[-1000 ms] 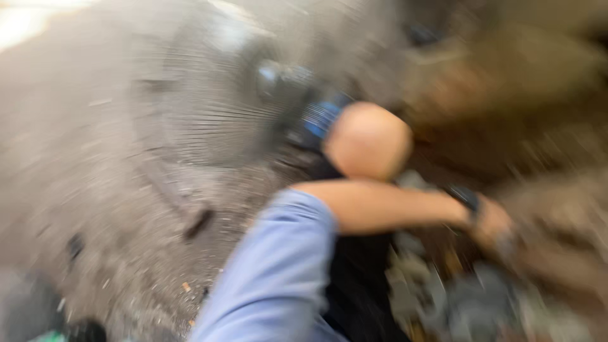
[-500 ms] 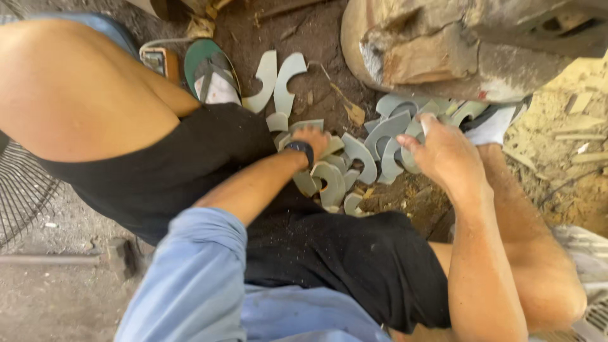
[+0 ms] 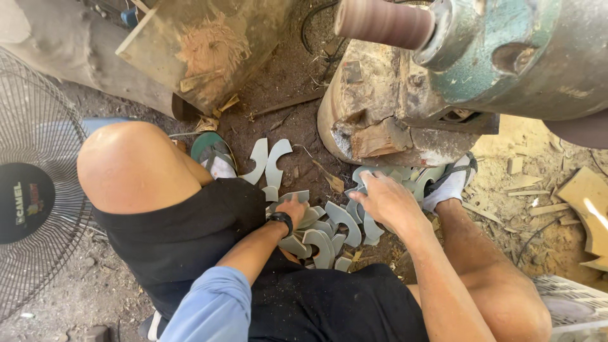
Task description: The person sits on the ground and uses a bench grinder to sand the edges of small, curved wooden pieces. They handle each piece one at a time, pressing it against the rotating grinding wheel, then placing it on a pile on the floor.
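Curved cutouts (image 3: pixel 329 231) on the ground between the knees, fan (image 3: pixel 31 196) left — grinder (image 3: pixel 481 57) ahead right.

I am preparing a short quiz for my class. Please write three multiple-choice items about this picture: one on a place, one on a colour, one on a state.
1. Where does the pile of curved cut pieces lie?
A. on the ground between the person's legs
B. on a table
C. in a basket

2. What colour is the sleeve on the left arm?
A. red
B. light blue
C. yellow

3. What is the state of the right hand?
A. raised in the air
B. holding a hammer
C. resting on the grey pieces

Answers:
1 A, the pieces lie on the dirt by the left hand.
2 B, the cloth is plainly light blue.
3 C, its fingers lie on the pieces.
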